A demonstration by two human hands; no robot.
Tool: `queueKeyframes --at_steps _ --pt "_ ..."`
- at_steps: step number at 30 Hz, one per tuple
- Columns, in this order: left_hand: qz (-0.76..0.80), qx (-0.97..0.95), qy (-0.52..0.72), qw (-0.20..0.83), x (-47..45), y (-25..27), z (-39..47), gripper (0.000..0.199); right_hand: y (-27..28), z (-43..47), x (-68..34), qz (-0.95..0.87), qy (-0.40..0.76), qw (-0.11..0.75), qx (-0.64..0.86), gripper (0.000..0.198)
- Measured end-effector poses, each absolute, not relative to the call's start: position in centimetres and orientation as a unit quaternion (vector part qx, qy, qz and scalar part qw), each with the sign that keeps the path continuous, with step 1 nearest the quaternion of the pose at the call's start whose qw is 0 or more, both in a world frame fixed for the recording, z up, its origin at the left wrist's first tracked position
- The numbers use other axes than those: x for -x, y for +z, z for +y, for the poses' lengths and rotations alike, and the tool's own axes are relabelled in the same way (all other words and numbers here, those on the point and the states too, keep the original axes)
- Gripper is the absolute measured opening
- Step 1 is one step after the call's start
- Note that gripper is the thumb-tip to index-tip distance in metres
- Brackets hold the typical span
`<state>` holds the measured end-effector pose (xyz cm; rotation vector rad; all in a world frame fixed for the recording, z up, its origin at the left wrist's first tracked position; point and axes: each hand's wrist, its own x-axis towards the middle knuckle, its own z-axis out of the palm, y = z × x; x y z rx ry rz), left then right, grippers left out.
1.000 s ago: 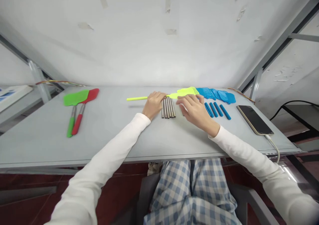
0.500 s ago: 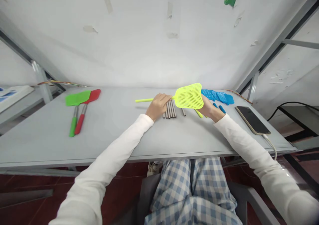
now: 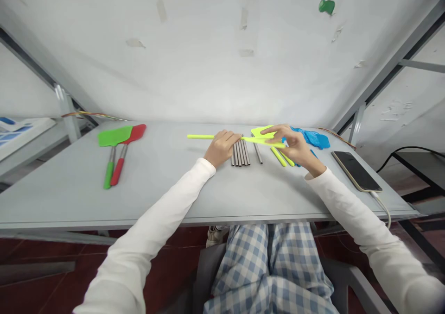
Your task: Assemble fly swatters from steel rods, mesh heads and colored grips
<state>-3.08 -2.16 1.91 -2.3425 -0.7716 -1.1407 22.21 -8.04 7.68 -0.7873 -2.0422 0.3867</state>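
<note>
Yellow swatter (image 3: 260, 141) spans both hands: left hand (image 3: 221, 148) closed around its neck, right hand (image 3: 294, 145) half-spread at the thin blade, grip unconfirmed. Well left of the hands, green swatter (image 3: 115, 137) and red swatter (image 3: 136, 133) appear complete. Remaining loose: shiny cylindrical metal tubes (image 3: 240, 154) between the hands, smooth yellow handles (image 3: 278, 157) beside the right, textured blue heads (image 3: 314, 139) beyond it.

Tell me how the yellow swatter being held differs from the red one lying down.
The yellow swatter is held in the left hand; the red swatter lies on the table. The yellow swatter's head is seen nearly edge-on; the red swatter's shows its flat face, partly covered by the green swatter. Each has a handle matching its head in colour.
</note>
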Motion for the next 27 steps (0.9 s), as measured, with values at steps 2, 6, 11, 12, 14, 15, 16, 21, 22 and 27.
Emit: queueKeyframes --at_steps 2,6,11,12,14,15,16,21,22,27 --pt "-0.276 0.846 -0.404 0.212 3.2 1.9 -2.1 0.031 7.5 -8.4 -23.0 -0.871 0.033 0.364 0.329 0.022" --pt "-0.283 0.852 -0.396 0.191 3.2 1.6 -1.9 0.028 6.9 -8.8 -24.3 -0.887 -0.124 0.230 0.381 0.044" --pt "-0.297 0.865 -0.376 0.150 2.3 1.1 -2.0 0.029 6.3 -8.3 -23.3 -0.809 -0.064 0.367 0.454 0.033" --pt "-0.297 0.867 -0.372 0.146 2.2 1.1 -2.0 0.029 6.3 -8.0 -22.9 -0.787 -0.029 0.394 0.474 0.036" --pt "-0.300 0.869 -0.369 0.141 2.0 1.0 -2.1 0.029 6.5 -7.6 -22.1 -0.766 0.032 0.411 0.494 0.045" --pt "-0.304 0.867 -0.369 0.138 2.1 1.0 -2.1 0.029 6.6 -7.5 -21.8 -0.768 0.048 0.408 0.491 0.045" --pt "-0.310 0.865 -0.372 0.133 2.2 0.9 -1.9 0.029 6.8 -7.5 -21.6 -0.777 0.048 0.404 0.480 0.040" --pt "-0.345 0.839 -0.411 0.095 3.7 1.1 -0.8 0.024 7.0 -8.8 -22.3 -0.869 -0.088 0.298 0.384 0.030" --pt "-0.345 0.835 -0.419 0.086 3.9 1.2 -0.7 0.024 6.7 -9.0 -22.6 -0.883 -0.114 0.255 0.377 0.035" --pt "-0.334 0.829 -0.446 0.044 3.1 1.6 -1.6 0.023 4.9 -8.3 -24.0 -0.826 -0.173 0.225 0.487 0.047"
